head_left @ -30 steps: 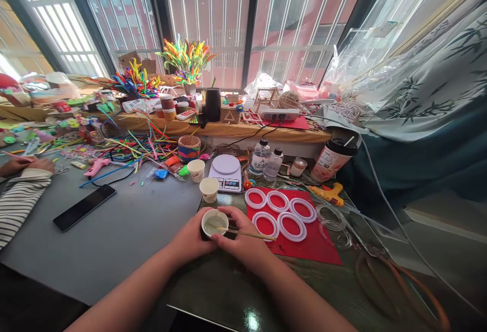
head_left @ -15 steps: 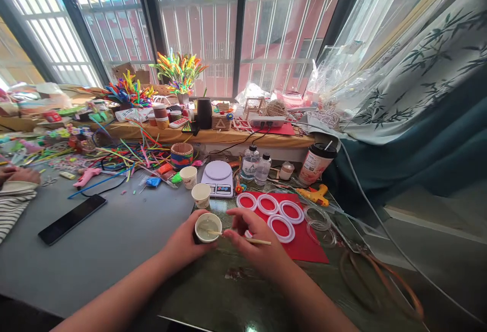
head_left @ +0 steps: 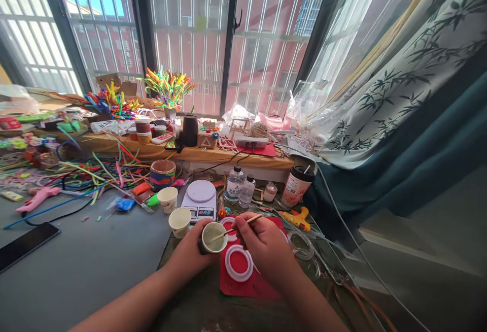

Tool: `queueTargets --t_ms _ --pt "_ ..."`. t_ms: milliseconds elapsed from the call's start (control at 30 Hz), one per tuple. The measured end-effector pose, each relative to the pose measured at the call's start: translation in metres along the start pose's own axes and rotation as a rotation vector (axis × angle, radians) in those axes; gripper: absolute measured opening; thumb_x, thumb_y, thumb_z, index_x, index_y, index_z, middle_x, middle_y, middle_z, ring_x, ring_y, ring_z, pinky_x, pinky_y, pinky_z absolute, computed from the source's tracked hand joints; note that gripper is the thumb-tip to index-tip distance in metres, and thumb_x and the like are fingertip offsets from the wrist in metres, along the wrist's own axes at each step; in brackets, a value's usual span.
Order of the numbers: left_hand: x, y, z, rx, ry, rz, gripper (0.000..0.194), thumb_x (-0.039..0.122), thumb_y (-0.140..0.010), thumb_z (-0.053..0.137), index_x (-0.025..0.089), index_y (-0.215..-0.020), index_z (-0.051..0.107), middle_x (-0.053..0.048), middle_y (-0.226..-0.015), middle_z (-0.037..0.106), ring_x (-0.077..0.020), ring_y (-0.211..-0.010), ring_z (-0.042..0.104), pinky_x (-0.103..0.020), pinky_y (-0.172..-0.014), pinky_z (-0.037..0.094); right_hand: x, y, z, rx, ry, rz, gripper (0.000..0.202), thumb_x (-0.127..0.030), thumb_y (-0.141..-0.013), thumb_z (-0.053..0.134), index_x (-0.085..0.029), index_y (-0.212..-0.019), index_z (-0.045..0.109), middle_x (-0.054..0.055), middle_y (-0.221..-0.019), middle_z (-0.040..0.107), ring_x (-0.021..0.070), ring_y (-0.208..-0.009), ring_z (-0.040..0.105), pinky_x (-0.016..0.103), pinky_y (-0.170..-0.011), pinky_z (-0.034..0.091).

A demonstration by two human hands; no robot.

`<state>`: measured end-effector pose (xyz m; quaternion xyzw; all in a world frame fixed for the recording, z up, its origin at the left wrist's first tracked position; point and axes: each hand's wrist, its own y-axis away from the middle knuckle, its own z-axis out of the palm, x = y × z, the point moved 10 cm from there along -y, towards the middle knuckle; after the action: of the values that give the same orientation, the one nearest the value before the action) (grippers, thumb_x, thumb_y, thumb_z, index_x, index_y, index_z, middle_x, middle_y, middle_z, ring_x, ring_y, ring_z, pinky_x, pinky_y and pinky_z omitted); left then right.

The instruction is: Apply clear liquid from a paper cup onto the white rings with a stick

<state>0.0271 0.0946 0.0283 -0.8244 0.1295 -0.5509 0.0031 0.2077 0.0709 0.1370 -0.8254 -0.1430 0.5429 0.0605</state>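
My left hand is wrapped round a paper cup of cloudy, clear liquid. A thin wooden stick is pinched in my right hand, its lower end in the liquid. Under and beside my right hand lies a red sheet with white ring-shaped molds; my hand partly covers some of them. Two more paper cups, one nearer and one farther, stand left of the held cup, beside a white kitchen scale.
Two clear bottles and a lidded drink cup stand at the back. A yellow glue gun and coiled clear tubing lie right. Leftward are a black phone, a pink glue gun and colourful pipe cleaners.
The view has turned right. My hands and the held cup are now over the red sheet's left edge, and the stick stands at a steeper slant. The other person's hand has left the view.
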Motion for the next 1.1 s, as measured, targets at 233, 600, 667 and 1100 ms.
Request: queueTargets --t_ms 233,600,667,1100 --pt "-0.008 0.001 -0.006 0.018 -0.037 0.004 0.055 0.026 -0.075 0.086 0.026 -0.127 0.068 -0.009 -0.129 0.080 -0.0351 -0.121 0.075 -0.050 -0.108 0.061 0.001 -0.011 0.002 -0.055 0.080 -0.006 0.041 -0.048 -0.109 0.051 -0.023 -0.080 0.065 0.002 -0.068 0.065 0.0198 -0.063 0.059 0.029 -0.059 0.042" --pt "-0.013 -0.004 -0.003 -0.002 -0.035 -0.035 0.054 0.030 -0.080 0.086 0.026 -0.131 0.069 -0.008 -0.135 0.078 -0.0349 -0.126 0.073 -0.047 -0.110 0.060 0.014 -0.017 0.003 -0.088 0.091 0.041 0.042 -0.046 -0.110 0.047 -0.023 -0.081 0.067 0.003 -0.069 0.067 0.0204 -0.063 0.062 0.030 -0.059 0.044" --pt "-0.012 -0.003 -0.004 0.001 -0.026 -0.033 0.052 0.031 -0.081 0.085 0.026 -0.131 0.069 -0.009 -0.135 0.077 -0.0348 -0.127 0.072 -0.047 -0.111 0.059 0.011 -0.017 0.004 -0.093 0.082 0.028 0.041 -0.044 -0.110 0.047 -0.023 -0.082 0.068 0.003 -0.070 0.068 0.0204 -0.064 0.063 0.030 -0.060 0.044" --pt "-0.015 0.000 -0.004 0.009 -0.026 -0.016 0.061 0.032 -0.080 0.086 0.025 -0.137 0.066 -0.011 -0.139 0.077 -0.0364 -0.130 0.072 -0.050 -0.116 0.057 0.014 -0.012 0.007 -0.101 0.055 0.016 0.046 -0.050 -0.113 0.047 -0.023 -0.086 0.073 0.005 -0.071 0.071 0.0209 -0.065 0.065 0.031 -0.060 0.049"
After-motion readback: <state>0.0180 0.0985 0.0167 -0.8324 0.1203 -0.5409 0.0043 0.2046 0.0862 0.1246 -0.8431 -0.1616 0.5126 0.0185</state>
